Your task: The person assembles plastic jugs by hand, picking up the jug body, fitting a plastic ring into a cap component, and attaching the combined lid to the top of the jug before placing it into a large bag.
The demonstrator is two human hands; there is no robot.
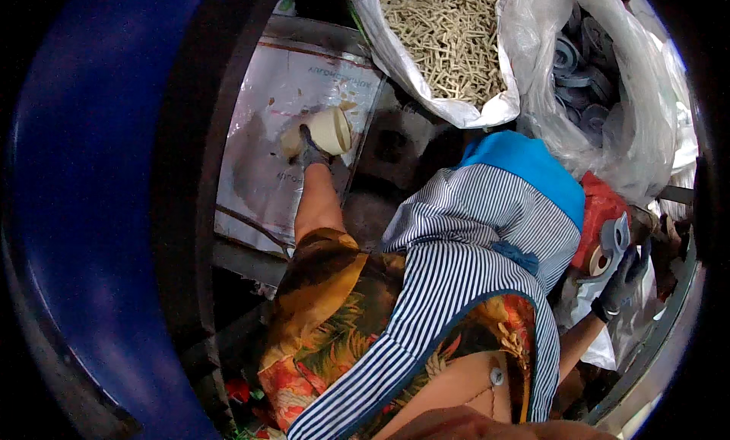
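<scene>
Nearest the lens, a navy-and-white striped apron with blue trim (456, 288) over a floral orange-and-green garment (334, 311). Farther out, left hand (310, 153) in a dark glove, grip closed on a cream plastic cylindrical part (332, 130), held above a pale printed sack lying flat (262, 147). Low at the right edge, right hand (622, 282) in a dark glove, grip closed on a grey plastic disc-shaped part (610, 246), beside a red cloth bundle (601, 208). Above, an open white sack of small beige plastic pieces (449, 37), and next to it a clear plastic bag of grey round parts (589, 68). Along the left, a large blue drum wall (84, 212).
</scene>
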